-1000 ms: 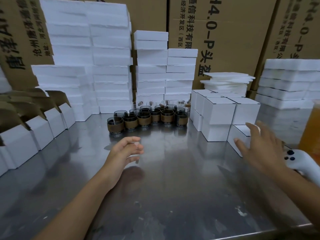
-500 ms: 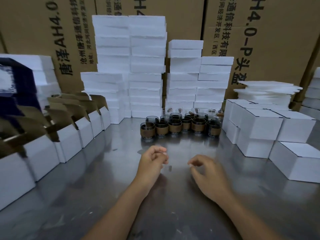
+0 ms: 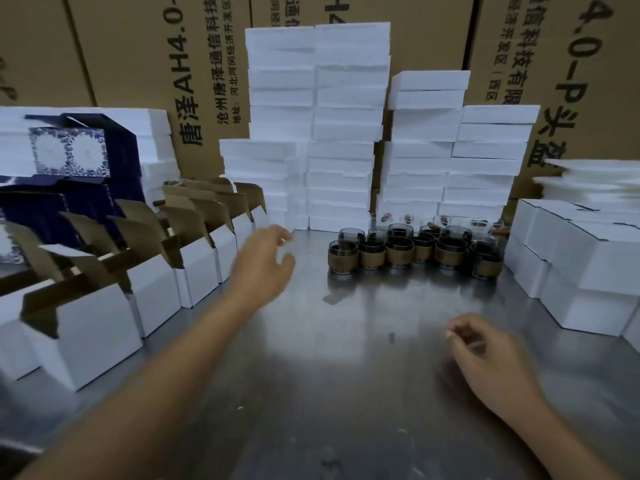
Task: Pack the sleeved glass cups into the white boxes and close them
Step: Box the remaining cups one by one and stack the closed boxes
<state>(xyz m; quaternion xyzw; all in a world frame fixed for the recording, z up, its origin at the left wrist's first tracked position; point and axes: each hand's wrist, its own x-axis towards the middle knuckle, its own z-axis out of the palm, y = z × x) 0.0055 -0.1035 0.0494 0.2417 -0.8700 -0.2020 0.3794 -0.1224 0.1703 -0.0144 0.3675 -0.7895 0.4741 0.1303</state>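
The left hand's fingers [image 3: 275, 233] are spread and loosely bent, holding nothing, as the left hand [image 3: 263, 265] hangs above the steel desk [image 3: 346, 375] left of centre frame, just beside the far end of a row of open white boxes [image 3: 194, 268]. The right hand's fingers [image 3: 462, 329] are loosely curled and blurred, with nothing seen in them; the right hand [image 3: 491, 362] is low over the desk at lower right.

The sleeved glass cups [image 3: 398, 251] stand upright in a tight cluster at the back of the desk, right of centre frame, between the two hands and well apart from both. The open boxes run along the left edge with their brown flaps raised. Closed white boxes [image 3: 595, 268] are stacked at the right edge, near the cups.

Tall stacks of white foam slabs [image 3: 346, 133] rise behind the cups. A dark blue patterned box [image 3: 69, 150] sits at upper left. Large brown cartons [image 3: 138, 64] printed with black lettering fill the background.
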